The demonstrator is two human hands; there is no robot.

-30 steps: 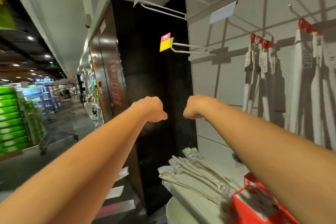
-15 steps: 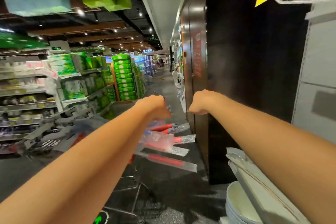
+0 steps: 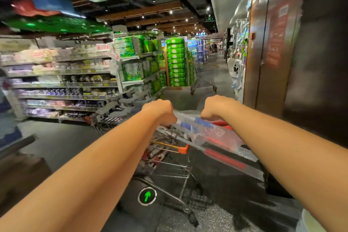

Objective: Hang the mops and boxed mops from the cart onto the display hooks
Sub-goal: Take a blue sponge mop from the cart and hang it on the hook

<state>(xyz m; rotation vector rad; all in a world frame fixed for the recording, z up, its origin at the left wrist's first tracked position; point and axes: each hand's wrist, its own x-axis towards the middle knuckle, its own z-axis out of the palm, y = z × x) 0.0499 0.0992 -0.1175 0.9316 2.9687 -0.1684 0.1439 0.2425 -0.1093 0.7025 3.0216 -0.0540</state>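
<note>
Left hand: our left hand (image 3: 160, 111) reaches out over the cart with its back to us and the fingers curled under, out of sight. It meets the end of the plastic wrap, but we cannot tell whether it has hold of it.
Right hand: our right hand (image 3: 216, 107) is also knuckles-up, just beside the left. Its fingers bend down onto the wrap, and we cannot tell whether they close on it.
Mops: the wrapped mops (image 3: 207, 133) lie in clear plastic across the top of the cart and run out past its right edge. One red grip (image 3: 226, 159) shows through the wrap.
Cart: the wire cart (image 3: 169, 165) stands on the dark floor under our arms. What else it holds is too blurred for us to name.
Floor: a green arrow mark (image 3: 147, 196) lies near the cart's wheels.
Aisle: a second cart (image 3: 203, 81) stands well apart, near a stack of green packs (image 3: 176, 62).
Left side: stocked shelves (image 3: 66, 84), blurred.
Right side: a dark brown wall panel (image 3: 273, 52).
</note>
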